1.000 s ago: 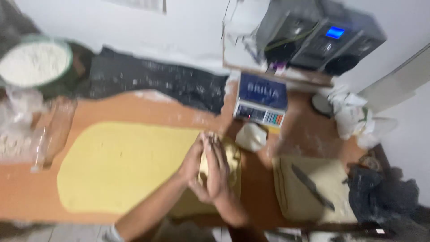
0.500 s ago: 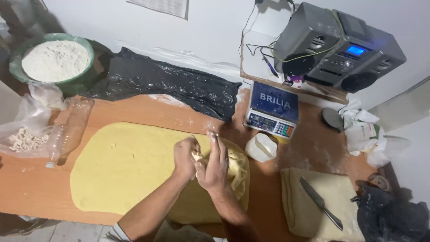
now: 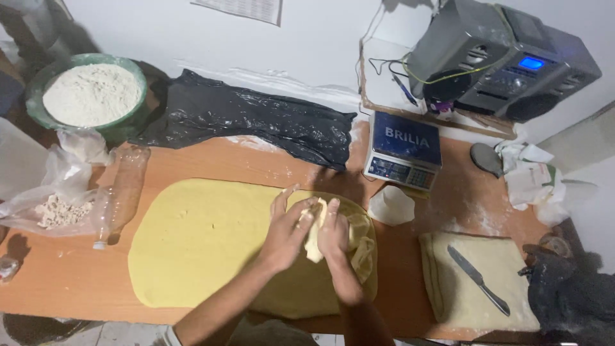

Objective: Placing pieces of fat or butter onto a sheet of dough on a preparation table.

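At about ten o'clock a green bowl of flour sits at the far left of the bench. Below it, at nine o'clock, lie a clear plastic bag with crumbs inside and an empty plastic bottle on its side. A black plastic sheet lies at twelve o'clock by the wall.

A big flat sheet of yellow dough covers the middle of the bench. The left hand and the right hand meet over its right end, at about five o'clock from the middle of the sheet. Both grips are closed on a pale lump of dough, pressed between them.

At two o'clock stands a blue weighing scale, with a small white tub just beside it. A grey radio sits on a shelf above. At four o'clock a knife lies on a folded slab of dough.
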